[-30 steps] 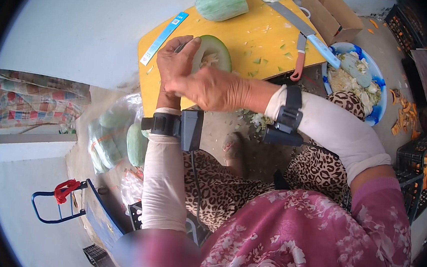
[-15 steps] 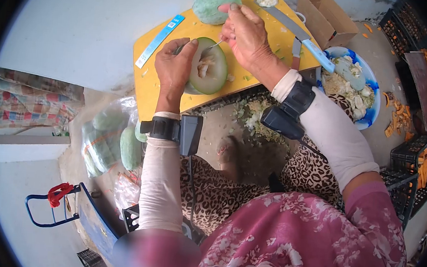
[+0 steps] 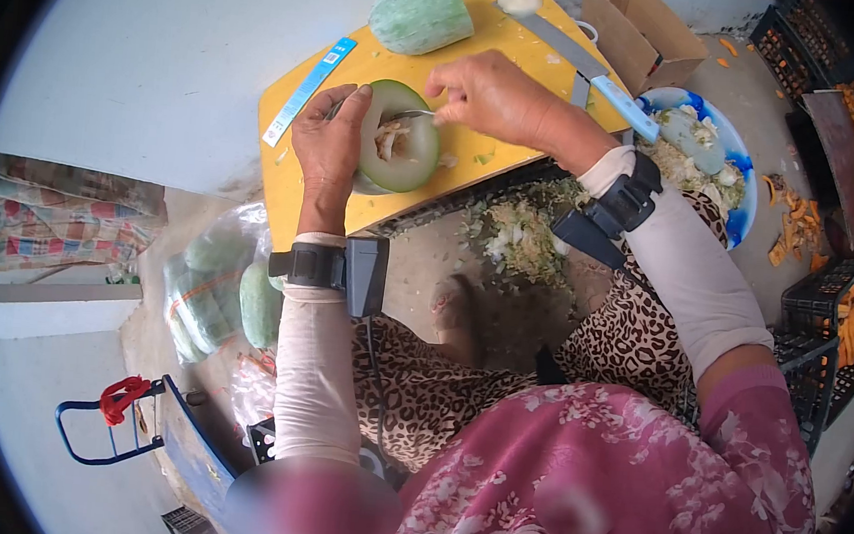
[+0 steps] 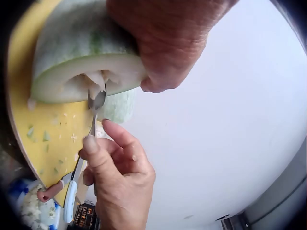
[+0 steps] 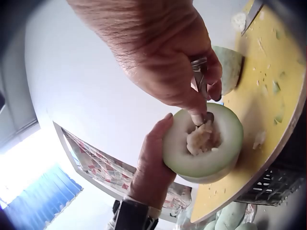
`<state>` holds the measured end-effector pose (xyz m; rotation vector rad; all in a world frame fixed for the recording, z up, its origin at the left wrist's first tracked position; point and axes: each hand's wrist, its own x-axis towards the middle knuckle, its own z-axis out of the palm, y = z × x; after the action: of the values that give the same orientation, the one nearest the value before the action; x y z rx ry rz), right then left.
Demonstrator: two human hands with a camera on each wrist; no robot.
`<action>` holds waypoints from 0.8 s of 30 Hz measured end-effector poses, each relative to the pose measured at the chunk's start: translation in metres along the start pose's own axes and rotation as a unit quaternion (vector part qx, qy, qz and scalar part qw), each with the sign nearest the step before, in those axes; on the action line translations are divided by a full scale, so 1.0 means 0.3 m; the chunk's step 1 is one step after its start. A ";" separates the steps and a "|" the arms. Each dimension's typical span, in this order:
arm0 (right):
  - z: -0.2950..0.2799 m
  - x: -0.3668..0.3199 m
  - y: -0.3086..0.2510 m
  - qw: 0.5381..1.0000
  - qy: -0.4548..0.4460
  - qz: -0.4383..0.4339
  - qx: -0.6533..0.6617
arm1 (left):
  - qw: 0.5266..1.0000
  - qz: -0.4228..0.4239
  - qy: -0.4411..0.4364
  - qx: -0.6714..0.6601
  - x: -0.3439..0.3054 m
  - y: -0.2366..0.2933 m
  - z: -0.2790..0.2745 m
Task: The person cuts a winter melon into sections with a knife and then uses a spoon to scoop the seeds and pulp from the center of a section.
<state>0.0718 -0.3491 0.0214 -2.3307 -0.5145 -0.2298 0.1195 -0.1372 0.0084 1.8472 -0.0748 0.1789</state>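
Note:
A cut winter melon [image 3: 422,156] lies on its side on the yellow table, its pale face and seedy hollow turned towards me. My left hand [image 3: 328,149] grips it from the left, thumb at the cut rim. Between thumb and fingers my right hand [image 3: 501,97] holds a metal spoon [image 4: 97,101]. The spoon's bowl is in the hollow, against the stringy pith [image 5: 201,139]. In the right wrist view the right hand covers part of the handle. Another melon piece [image 3: 422,14] lies farther back on the table.
A large knife with a light blue handle [image 3: 625,107] lies along the table's right side. A narrow blue packet [image 3: 310,92] is at the left edge. Beyond stand a cardboard box [image 3: 656,39] and a blue-and-white basin [image 3: 743,207] of scraps. Bagged melons [image 3: 204,295] lie on the floor.
My right hand has come from over the left wrist to the melon's right side. The spoon has gone into the hollow. The left hand has kept its grip on the melon.

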 end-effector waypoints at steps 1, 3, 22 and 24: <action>0.013 -0.015 -0.007 1.000 -0.013 0.002 -0.003 | 1.000 0.001 0.000 0.002 0.006 -0.009 0.004; 0.041 -0.037 -0.020 0.999 -0.034 0.011 -0.037 | 1.000 0.004 -0.001 0.005 0.012 -0.014 0.013; 0.044 0.001 -0.011 0.981 -0.141 0.071 -0.113 | 0.991 0.069 0.035 0.111 -0.027 -0.035 0.056; 0.036 0.021 0.021 0.976 -0.188 0.068 -0.089 | 0.988 0.092 0.027 0.120 -0.034 -0.039 0.064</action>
<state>0.0803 -0.3438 0.0118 -2.5862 -0.5304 0.2457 0.1126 -0.1528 -0.0097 2.0740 -0.1929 0.3801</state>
